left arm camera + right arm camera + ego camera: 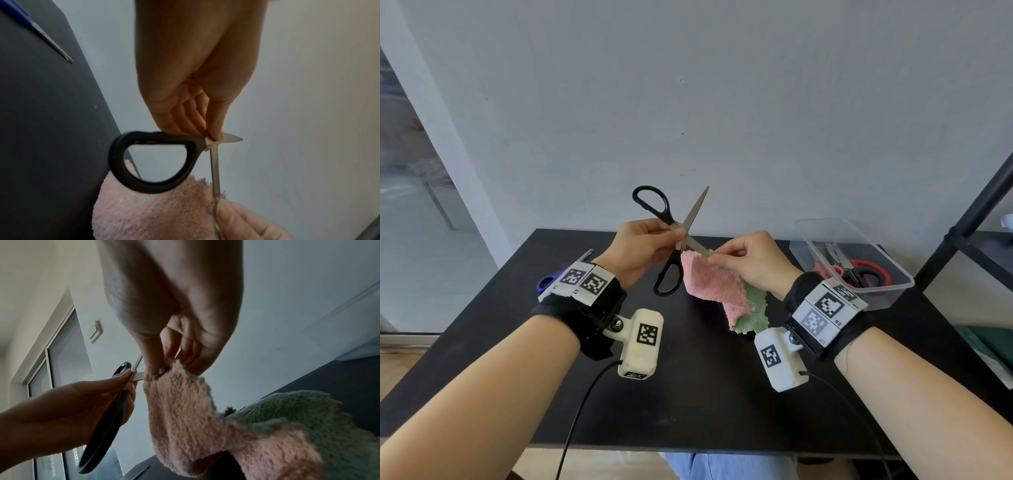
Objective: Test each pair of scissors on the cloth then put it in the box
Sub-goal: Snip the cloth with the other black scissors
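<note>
Black table (pixel 705 394) by grey wall (pixel 756 102); left hand (pixel 640 253) pinches scissors (pixel 671 240), right hand (pixel 753 263) cloth (pixel 715 287)

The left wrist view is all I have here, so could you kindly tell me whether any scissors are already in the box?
Observer: Yes, the clear box at the table's right holds red-handled scissors, with at least one more pair beside them.
Operator: Thank you. Is the cloth pink all over?
Observer: No, the cloth is pink on one face and green on the other.
Operator: How far open are the black scissors?
Observer: The black scissors are wide open, crossed like an X, and the left hand pinches them near the pivot.
Operator: And the right hand?
Observer: The right hand pinches the cloth's top edge against the lower blade.
</note>
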A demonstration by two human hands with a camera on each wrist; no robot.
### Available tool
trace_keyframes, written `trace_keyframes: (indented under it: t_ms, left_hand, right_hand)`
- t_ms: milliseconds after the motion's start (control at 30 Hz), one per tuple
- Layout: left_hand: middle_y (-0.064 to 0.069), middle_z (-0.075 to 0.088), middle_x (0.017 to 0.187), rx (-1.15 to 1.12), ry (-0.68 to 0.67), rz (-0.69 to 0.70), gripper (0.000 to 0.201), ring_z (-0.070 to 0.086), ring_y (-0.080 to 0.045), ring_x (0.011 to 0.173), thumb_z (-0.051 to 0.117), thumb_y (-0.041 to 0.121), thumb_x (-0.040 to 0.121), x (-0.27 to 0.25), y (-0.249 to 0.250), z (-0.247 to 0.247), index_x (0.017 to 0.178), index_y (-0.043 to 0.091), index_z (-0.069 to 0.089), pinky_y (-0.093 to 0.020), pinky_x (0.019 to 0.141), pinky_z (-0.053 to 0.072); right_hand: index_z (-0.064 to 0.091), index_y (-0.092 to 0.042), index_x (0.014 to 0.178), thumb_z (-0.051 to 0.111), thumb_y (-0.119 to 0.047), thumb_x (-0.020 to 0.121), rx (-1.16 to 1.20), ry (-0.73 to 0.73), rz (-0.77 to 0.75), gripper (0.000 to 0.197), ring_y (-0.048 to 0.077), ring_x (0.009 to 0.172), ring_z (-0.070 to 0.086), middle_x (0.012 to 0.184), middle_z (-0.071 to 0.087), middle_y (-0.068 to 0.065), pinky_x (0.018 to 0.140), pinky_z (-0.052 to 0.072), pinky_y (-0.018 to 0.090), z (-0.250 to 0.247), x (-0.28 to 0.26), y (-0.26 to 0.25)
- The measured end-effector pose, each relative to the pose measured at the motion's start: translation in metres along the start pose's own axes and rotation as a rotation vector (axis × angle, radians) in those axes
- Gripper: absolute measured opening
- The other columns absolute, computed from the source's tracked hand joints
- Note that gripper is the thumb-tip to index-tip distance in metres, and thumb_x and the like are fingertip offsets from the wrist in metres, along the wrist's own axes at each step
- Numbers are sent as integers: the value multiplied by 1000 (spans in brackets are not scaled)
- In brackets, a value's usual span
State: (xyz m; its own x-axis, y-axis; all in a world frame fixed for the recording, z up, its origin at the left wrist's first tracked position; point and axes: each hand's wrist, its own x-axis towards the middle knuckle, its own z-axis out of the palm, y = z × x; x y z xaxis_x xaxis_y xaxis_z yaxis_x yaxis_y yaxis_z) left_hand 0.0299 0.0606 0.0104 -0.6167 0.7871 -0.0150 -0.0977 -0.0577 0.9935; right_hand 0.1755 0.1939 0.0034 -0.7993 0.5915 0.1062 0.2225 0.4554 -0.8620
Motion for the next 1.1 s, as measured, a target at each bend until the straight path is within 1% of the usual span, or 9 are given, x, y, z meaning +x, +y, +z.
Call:
trace_keyframes:
  t_ms: [200,400,500,600,667,767,900,1000,1100]
  left_hand:
    - [-8,68,85,-18,3,-5,11,67,-13,70,63,2,87,1,-1,1,79,8,65,-22,72,53]
    - [-7,70,84,-13,10,-2,5,68,-12,70,63,3,87,2,-3,1,84,5,65,-19,68,55]
    - [-4,71,78,-68,67,8,5,67,-11,70,62,4,88,2,-1,-8,83,5,64,-17,66,54]
    - [-7,70,84,-32,79,-5,8,67,-13,72,66,4,86,3,1,-16,78,6,64,-20,68,54]
    - [-10,71,88,76,49,-32,10,68,-14,75,70,6,82,1,0,-12,87,-1,66,-21,71,54]
    - [-10,73,92,168,22,-57,27,67,-16,81,73,7,80,-1,-4,-1,100,-9,66,-17,65,54]
    - [-12,73,100,163,11,-59,30,67,-16,83,74,7,79,-2,-8,6,101,-11,65,-16,66,55]
    - [-8,73,94,154,0,-67,31,67,-14,81,73,9,80,-2,-10,6,103,-10,64,-16,67,55]
    - [-8,72,92,150,-19,-79,32,65,-16,84,72,10,81,-2,-13,5,104,-10,64,-21,75,54]
  right_hand:
    - [73,-7,91,76,-15,78,12,7,15,16,11,88,66,90,70,0,86,50,20,-5,-3,5]
    - [73,-7,92,75,-14,79,-45,-11,12,15,-3,75,61,80,67,-8,70,46,4,-13,-6,13]
    - [74,-6,94,74,-15,81,-67,7,19,15,4,80,64,86,70,-1,75,48,8,-17,-8,23]
    - [74,-11,91,74,-18,80,59,85,31,13,7,84,67,88,73,-1,79,49,15,-19,-7,23]
    - [74,-14,88,75,-18,80,144,127,14,9,5,84,67,85,72,-4,78,50,14,-16,-5,15]
    - [74,-20,86,74,-19,81,199,123,-25,5,1,86,67,86,73,-9,79,50,11,-8,-1,2]
    - [76,-18,87,74,-20,81,204,101,-25,6,-2,85,67,85,73,-10,80,50,10,4,1,-3]
    - [76,-16,87,74,-19,81,223,94,-16,7,4,88,69,86,75,-6,84,51,16,8,-1,-1]
    - [76,-15,90,73,-19,82,244,76,-13,9,3,87,69,86,75,-5,80,51,13,12,-3,2]
